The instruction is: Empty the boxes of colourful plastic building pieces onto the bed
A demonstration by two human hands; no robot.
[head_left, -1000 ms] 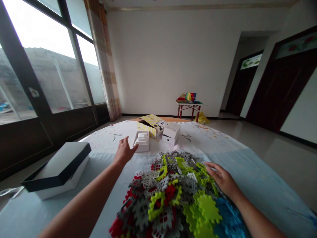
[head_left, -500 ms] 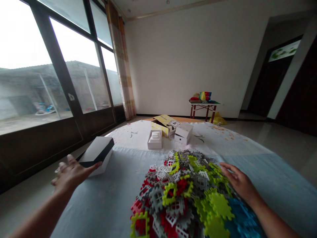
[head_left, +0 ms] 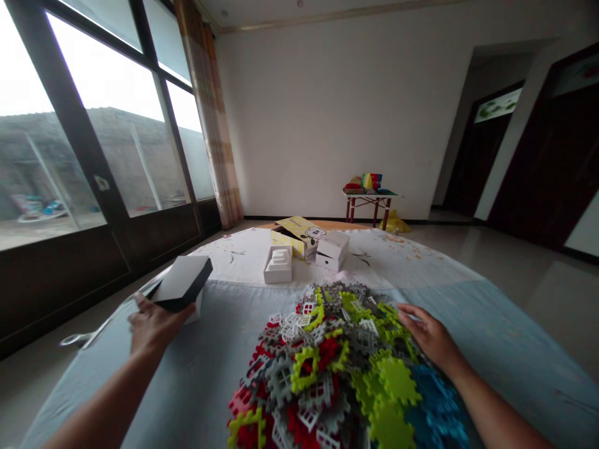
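My left hand (head_left: 159,321) is wrapped round the near end of a white box with a black band (head_left: 185,280) on the left of the table. Its thumb lies along the right side and its fingers along the left. My right hand (head_left: 433,337) rests at the right edge of a large heap of plastic interlocking pieces (head_left: 309,374), its fingers loosely apart and holding nothing. The heap mixes lime green, grey, red, white and blue pieces, several shaped like window frames. Whether the right fingertips touch the lime pieces I cannot tell.
Beyond the heap stand a small open white box (head_left: 277,273) with white items inside, a yellow-and-white cartoon box (head_left: 299,234) and another white box (head_left: 333,251). A blue-and-white cloth (head_left: 491,324) covers the round table. A small side table (head_left: 369,196) stands by the wall.
My left hand has gone from spread fingers to a closed hold on the black-banded box, which has shifted slightly rightward. My right hand stays by the heap. The view has turned right.
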